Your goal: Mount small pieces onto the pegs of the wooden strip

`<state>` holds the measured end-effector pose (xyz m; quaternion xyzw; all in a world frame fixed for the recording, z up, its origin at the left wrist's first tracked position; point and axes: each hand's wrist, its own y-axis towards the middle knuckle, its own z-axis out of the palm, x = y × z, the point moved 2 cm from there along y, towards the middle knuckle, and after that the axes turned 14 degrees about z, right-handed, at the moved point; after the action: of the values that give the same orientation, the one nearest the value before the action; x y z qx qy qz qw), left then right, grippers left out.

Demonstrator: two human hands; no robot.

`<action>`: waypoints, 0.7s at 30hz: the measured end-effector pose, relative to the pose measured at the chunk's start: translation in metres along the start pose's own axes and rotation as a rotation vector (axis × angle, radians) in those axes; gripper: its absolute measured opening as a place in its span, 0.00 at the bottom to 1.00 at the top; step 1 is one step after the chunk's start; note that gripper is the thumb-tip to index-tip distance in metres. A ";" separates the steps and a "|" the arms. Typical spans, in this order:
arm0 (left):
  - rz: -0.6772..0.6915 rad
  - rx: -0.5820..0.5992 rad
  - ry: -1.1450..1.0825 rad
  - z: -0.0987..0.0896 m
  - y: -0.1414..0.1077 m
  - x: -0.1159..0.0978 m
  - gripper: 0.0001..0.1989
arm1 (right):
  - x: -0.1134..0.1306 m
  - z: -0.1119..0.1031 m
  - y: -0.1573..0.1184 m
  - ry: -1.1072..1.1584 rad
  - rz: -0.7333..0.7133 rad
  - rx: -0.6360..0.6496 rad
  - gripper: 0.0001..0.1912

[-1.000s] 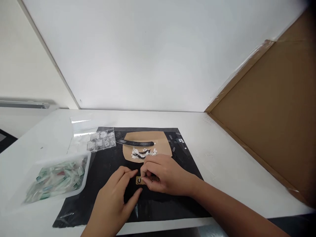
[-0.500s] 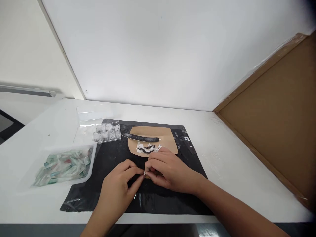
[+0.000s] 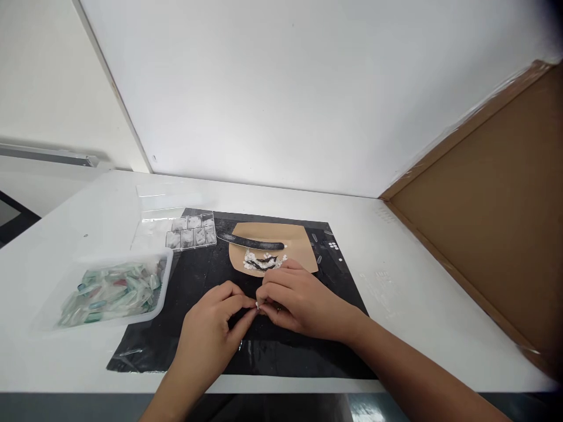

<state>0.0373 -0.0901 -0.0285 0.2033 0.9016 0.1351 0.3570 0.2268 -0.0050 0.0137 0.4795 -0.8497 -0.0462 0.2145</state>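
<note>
Over the black mat (image 3: 185, 305), both hands meet fingertip to fingertip. A tiny white piece (image 3: 257, 305) shows between them, too small to name. My left hand (image 3: 215, 328) is closed in a pinch at its left side. Pinching from the right is my right hand (image 3: 303, 302), whose bent fingers partly hide the spot. Just beyond the hands lies a tan sheet (image 3: 299, 240). On it rest a black curved nail file (image 3: 250, 241) and a small heap of white bits (image 3: 253, 261) with dark strips.
At left stands a translucent tub (image 3: 165, 287) of small plastic packets. Behind it, an open clear compartment box (image 3: 191, 231) holds pale nail tips. Small white dots (image 3: 334, 246) and clear slivers (image 3: 319, 259) lie on the mat's right. A cardboard panel (image 3: 484, 223) borders the right side.
The view has shifted slightly. Both hands keep pinching at the same spot, and the white piece between the fingertips looks slightly turned.
</note>
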 end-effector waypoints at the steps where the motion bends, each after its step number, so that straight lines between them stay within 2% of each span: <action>1: 0.004 -0.003 0.000 0.000 0.000 0.000 0.06 | 0.000 0.000 0.000 -0.004 -0.005 0.000 0.04; 11: -0.023 -0.009 -0.028 0.000 0.003 -0.001 0.06 | 0.003 -0.004 0.001 -0.019 -0.049 -0.129 0.04; 21: -0.036 -0.019 -0.014 0.000 0.003 -0.001 0.06 | 0.005 -0.002 0.001 -0.071 -0.035 -0.121 0.06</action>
<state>0.0385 -0.0878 -0.0265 0.1848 0.9013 0.1358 0.3676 0.2245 -0.0088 0.0173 0.4785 -0.8438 -0.1183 0.2120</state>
